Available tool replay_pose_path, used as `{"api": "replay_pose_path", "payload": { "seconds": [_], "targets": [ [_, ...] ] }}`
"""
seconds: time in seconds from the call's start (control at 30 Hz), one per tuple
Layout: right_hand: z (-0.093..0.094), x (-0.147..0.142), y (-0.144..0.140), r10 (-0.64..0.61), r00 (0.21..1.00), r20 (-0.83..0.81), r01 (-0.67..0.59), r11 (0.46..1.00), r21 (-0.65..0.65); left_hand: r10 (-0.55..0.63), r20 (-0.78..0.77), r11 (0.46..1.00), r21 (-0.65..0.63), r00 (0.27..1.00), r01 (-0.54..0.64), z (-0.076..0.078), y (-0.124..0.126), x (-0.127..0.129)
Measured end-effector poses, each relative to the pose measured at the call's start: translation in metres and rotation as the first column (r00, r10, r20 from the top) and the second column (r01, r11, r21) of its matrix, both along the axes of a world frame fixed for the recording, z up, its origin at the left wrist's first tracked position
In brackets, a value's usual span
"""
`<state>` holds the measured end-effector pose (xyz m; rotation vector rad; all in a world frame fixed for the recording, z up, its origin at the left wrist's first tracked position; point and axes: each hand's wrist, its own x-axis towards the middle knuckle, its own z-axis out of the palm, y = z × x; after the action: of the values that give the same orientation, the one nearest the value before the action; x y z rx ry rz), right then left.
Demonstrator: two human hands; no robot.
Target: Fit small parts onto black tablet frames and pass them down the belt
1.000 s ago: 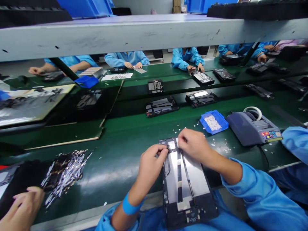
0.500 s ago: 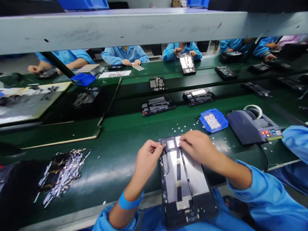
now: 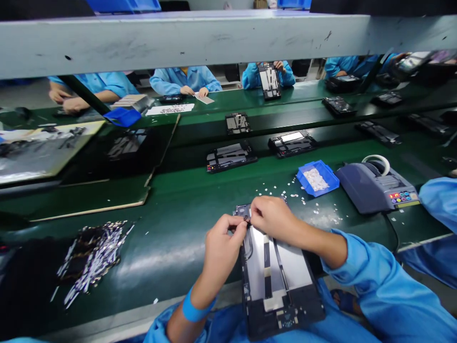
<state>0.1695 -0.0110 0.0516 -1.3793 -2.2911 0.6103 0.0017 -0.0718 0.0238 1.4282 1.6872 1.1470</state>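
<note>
Both hands meet at the top-left corner of the open tablet chassis point(image 3: 276, 274), which lies half on the green belt point(image 3: 185, 209), half over the person's lap. From the head view, the left hand point(image 3: 221, 250) is pinched narrow on a small dark part point(image 3: 246, 219) — too tiny to identify — and the right hand point(image 3: 273, 219) is curled shut, fingertips on that same spot. My guess at the risk: the overhanging chassis tips if pressed hard, or the little piece slips into the white scraps point(image 3: 285, 195) by the blue tray point(image 3: 317, 178).
</note>
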Motion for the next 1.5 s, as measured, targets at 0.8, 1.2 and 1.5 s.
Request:
{"api": "replay_pose_path", "payload": {
  "seconds": [0.8, 1.2, 1.5],
  "targets": [
    [-0.012, -0.006, -0.009, 0.044, 0.986, 0.161, -0.070, 0.985, 0.159, -0.001, -0.023, 1.000, 0.030, 1.000, 0.002, 0.002, 0.007, 0.004],
    [0.011, 0.155, 0.058, -0.488, 0.836, 0.252, 0.484, 0.871, 0.085, -0.046, 0.149, 0.996, -0.068, 0.988, 0.057, 0.006, 0.010, -0.008],
    [0.030, 0.030, 0.022, 0.009, 1.000, -0.003, -0.010, 0.990, -0.138, -0.103, -0.450, 0.963, 0.180, 0.887, 0.203, 0.002, 0.019, -0.046]
  ]
}}
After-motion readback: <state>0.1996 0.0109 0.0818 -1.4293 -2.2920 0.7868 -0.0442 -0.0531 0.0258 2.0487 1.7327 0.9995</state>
